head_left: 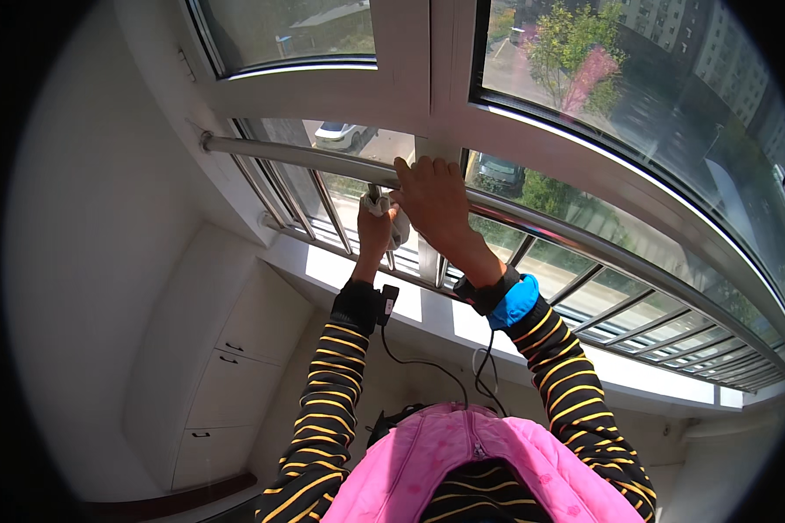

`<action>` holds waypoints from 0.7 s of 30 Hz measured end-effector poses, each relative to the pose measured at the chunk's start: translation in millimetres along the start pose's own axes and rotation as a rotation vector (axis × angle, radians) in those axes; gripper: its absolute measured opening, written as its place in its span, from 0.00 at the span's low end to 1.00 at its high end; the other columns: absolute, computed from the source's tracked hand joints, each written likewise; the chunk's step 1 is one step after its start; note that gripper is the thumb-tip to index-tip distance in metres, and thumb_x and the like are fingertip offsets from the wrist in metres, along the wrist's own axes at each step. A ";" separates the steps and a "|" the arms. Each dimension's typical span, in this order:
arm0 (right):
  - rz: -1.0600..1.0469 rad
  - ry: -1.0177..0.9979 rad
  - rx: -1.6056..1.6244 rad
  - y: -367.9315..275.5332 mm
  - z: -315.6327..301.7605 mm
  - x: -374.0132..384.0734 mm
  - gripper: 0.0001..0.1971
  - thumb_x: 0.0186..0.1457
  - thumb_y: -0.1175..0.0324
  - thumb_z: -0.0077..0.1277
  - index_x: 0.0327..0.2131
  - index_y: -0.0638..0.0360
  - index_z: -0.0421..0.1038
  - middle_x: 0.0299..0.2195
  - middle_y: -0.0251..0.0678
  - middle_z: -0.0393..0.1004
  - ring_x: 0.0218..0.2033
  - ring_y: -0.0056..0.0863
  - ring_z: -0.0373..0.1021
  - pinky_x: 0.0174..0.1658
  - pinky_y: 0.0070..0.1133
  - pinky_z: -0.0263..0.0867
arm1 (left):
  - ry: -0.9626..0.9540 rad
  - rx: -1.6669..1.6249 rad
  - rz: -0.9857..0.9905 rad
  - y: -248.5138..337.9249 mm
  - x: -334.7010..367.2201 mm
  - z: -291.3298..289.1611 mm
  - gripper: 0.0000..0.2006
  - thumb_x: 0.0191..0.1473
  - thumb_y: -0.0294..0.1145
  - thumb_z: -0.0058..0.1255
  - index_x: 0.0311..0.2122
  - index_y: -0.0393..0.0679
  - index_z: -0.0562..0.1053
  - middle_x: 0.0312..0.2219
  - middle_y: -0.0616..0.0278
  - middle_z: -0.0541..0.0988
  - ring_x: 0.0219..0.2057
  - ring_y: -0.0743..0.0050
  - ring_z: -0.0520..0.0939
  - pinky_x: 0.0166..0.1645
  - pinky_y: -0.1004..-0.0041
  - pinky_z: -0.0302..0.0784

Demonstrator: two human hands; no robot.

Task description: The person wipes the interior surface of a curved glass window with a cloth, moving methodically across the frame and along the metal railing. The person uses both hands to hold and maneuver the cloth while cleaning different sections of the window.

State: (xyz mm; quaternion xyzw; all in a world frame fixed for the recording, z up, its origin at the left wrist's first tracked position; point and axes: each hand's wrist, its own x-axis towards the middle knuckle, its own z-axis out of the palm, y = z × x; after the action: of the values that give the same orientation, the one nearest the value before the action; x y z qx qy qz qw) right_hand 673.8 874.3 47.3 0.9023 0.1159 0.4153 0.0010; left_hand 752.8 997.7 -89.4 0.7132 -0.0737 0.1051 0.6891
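My left hand (374, 234) is closed on a pale cloth (399, 228), which is wrapped against a thin upright bar of the metal window railing. Part of the cloth hangs down beside the hand toward the right. Just right of it, my right hand (439, 202) lies over the thick top rail (541, 222), fingers curled across it to the far side. The right thumb side is close to the cloth; whether it touches is hard to make out. Both hands are at the middle part of the railing, in front of the window frame post.
Behind the railing are window panes (576, 52) in white frames. A sunlit sill (323, 266) runs below the bars. White cabinets (235, 383) stand at lower left. Dark cables (423, 362) hang from the wrist bands toward my pink vest (392, 462).
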 end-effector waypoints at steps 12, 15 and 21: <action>-0.018 -0.136 0.333 -63.2 62.3 67.9 0.20 0.48 0.58 0.60 0.42 0.59 0.76 0.35 0.42 0.74 0.41 0.40 0.71 0.45 0.36 0.63 | -0.204 0.280 0.253 -61.7 12.7 -19.6 0.34 0.56 0.42 0.59 0.64 0.43 0.59 0.56 0.57 0.70 0.57 0.64 0.72 0.59 0.64 0.67; -0.048 -0.146 0.365 -74.2 74.8 80.4 0.23 0.53 0.61 0.55 0.50 0.62 0.72 0.34 0.45 0.73 0.38 0.42 0.70 0.42 0.36 0.62 | -0.190 0.203 0.201 -76.9 9.4 -23.6 0.34 0.56 0.41 0.59 0.64 0.43 0.59 0.56 0.58 0.70 0.57 0.64 0.72 0.58 0.64 0.67; -0.046 -0.102 0.327 -83.7 85.8 79.6 0.21 0.54 0.67 0.52 0.51 0.63 0.71 0.34 0.44 0.72 0.36 0.40 0.69 0.41 0.36 0.62 | -0.130 0.138 0.056 -91.2 4.8 -38.4 0.33 0.56 0.39 0.59 0.63 0.44 0.59 0.55 0.58 0.71 0.57 0.64 0.72 0.58 0.65 0.67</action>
State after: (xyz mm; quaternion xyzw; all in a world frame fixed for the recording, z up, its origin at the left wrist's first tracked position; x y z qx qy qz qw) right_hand 770.7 980.6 42.5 0.9073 0.2026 0.3445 -0.1306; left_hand 778.4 1039.9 -175.3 0.7619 -0.1305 0.0825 0.6290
